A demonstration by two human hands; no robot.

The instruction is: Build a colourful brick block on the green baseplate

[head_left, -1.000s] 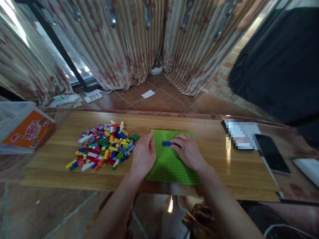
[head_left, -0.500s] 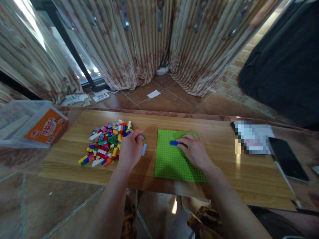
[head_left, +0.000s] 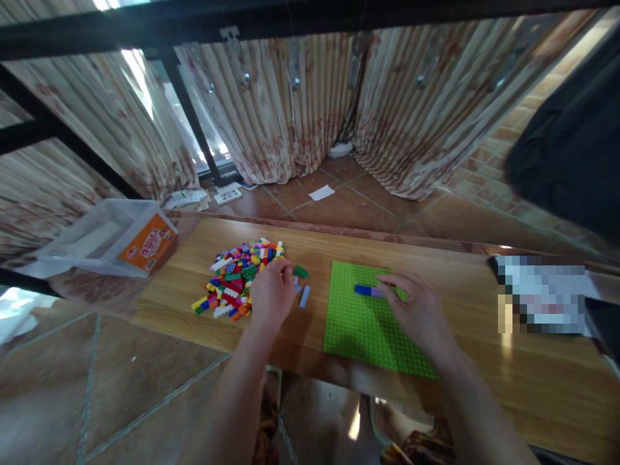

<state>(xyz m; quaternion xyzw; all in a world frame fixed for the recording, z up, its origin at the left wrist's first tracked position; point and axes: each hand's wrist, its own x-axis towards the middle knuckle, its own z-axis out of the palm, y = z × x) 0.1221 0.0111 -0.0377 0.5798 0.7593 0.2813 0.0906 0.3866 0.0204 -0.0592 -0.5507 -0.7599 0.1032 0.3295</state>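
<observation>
Plastic board, square and studded, lay beneath the right hand, fingertips pinching a purple block; the curled left hand's hold was unclear.

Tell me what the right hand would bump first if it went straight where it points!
Probably the purple brick, close by the right hand; whether they already touch is hard to tell. The blue brick lies just beyond.

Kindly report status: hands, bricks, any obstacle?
Left hand at brick pile, grip unclear. Right hand at purple brick, over green baseplate. Possible obstacle: light-blue brick between pile, baseplate.
</observation>
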